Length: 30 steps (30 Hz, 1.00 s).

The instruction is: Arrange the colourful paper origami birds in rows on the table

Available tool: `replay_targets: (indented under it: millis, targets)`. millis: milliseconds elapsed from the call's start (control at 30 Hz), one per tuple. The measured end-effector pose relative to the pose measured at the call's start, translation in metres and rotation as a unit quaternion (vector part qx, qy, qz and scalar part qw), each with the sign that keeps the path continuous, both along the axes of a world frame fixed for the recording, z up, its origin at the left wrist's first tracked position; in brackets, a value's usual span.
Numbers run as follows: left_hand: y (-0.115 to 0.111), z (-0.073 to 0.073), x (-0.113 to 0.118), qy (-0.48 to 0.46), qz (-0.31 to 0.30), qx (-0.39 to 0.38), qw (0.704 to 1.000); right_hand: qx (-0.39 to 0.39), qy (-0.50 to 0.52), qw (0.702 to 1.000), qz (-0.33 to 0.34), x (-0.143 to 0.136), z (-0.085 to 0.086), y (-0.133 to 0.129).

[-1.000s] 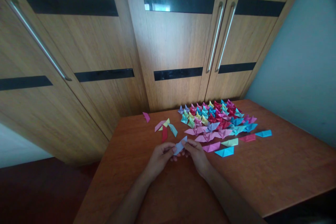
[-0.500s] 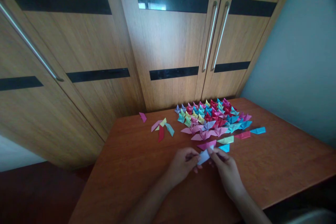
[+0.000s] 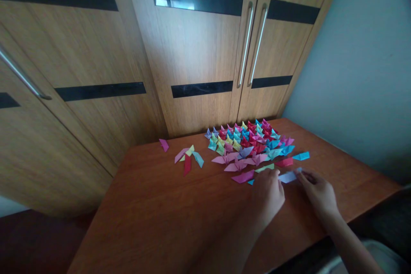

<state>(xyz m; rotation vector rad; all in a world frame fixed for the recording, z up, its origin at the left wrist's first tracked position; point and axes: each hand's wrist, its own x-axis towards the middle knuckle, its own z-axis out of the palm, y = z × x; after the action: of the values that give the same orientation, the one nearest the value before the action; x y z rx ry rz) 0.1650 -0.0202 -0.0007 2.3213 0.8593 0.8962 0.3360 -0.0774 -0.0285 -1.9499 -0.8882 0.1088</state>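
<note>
A pale lavender piece of folded paper (image 3: 288,177) is stretched between my hands, low at the front of the rows of paper cranes. My left hand (image 3: 268,195) is closed at its left end, back of the hand toward me, so the fingertips are partly hidden. At the other end, my right hand (image 3: 317,192) pinches the paper between thumb and fingers. Just behind the hands lie flat folded papers: a magenta one (image 3: 243,177), a pale green one (image 3: 265,168), a red one (image 3: 284,162) and a blue one (image 3: 301,156). Another blue piece (image 3: 251,182) is mostly covered by my left hand.
Many colourful paper cranes (image 3: 245,152) stand in rows at the table's back. Left of them, several folded papers (image 3: 188,165) overlap, with a magenta piece (image 3: 164,144) farther off. A wooden wardrobe (image 3: 199,51) rises behind the brown table (image 3: 154,205); a wall (image 3: 362,77) borders the right.
Both hands have moved right with the lavender paper, from in front of the magenta piece to in front of the red one. The view has turned slightly right.
</note>
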Motion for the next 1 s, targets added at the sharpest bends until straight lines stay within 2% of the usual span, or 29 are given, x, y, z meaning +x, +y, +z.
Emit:
replay_targets:
  millis: [133,300,367,633,800,1000]
  targets:
    - [-0.025,-0.002,-0.004,0.089,-0.052,0.109,0.989,-0.120,-0.063,0.991,-0.007,0.014,-0.005,0.005]
    - [-0.049,-0.020,0.003,0.105,-0.055,0.141,0.983,-0.284,-0.145,0.947,-0.029,0.010,-0.002,0.014]
    - [-0.050,-0.024,0.006,0.106,-0.058,0.141,0.983,-0.313,-0.162,0.936,-0.027,0.008,-0.001,0.016]
    - [-0.047,-0.018,0.002,0.110,-0.065,0.144,0.981,-0.301,-0.199,0.933,0.001,0.008,0.000,0.021]
    - [-0.047,-0.025,0.005,0.102,-0.068,0.107,0.987,-0.278,-0.212,0.937,0.020,0.008,-0.001,0.022]
    - [-0.047,-0.029,0.006,0.094,-0.060,0.100,0.989,-0.290,-0.210,0.934,0.019,0.010,-0.001,0.026]
